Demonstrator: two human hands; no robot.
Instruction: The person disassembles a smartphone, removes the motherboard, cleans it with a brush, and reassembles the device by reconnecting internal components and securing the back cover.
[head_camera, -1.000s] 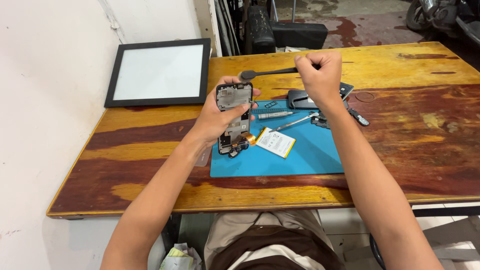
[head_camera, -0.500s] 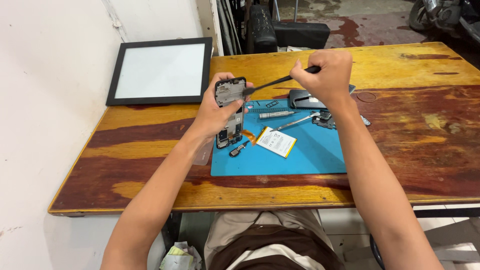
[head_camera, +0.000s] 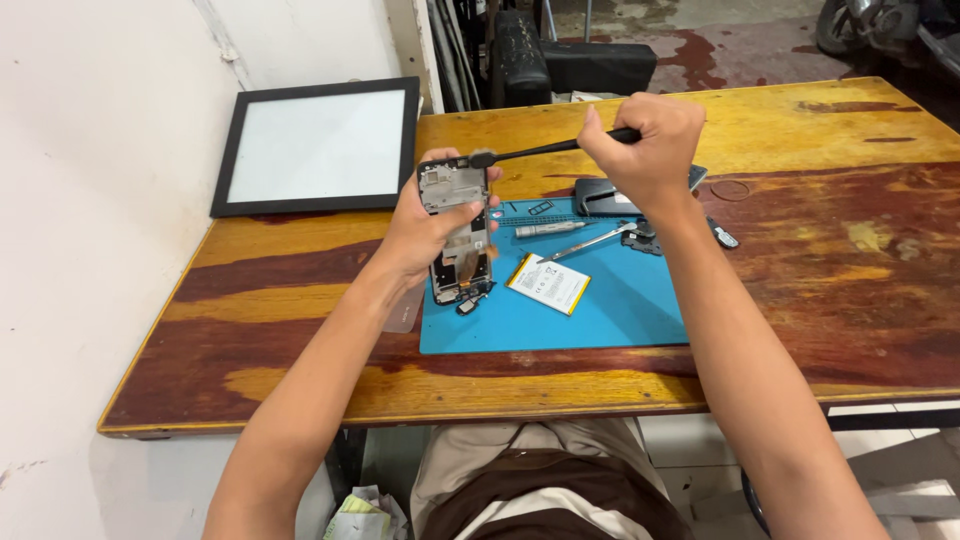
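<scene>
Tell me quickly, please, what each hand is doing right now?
Left hand: closed around the opened phone frame, held upright over the blue mat.
Right hand: closed on the black brush tool, its tip at the frame's top.

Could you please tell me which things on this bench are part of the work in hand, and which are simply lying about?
In hand:
opened phone, in left hand
black brush, in right hand

Lying about:
phone battery
screwdriver
tweezers
blue mat
black-framed panel
</scene>
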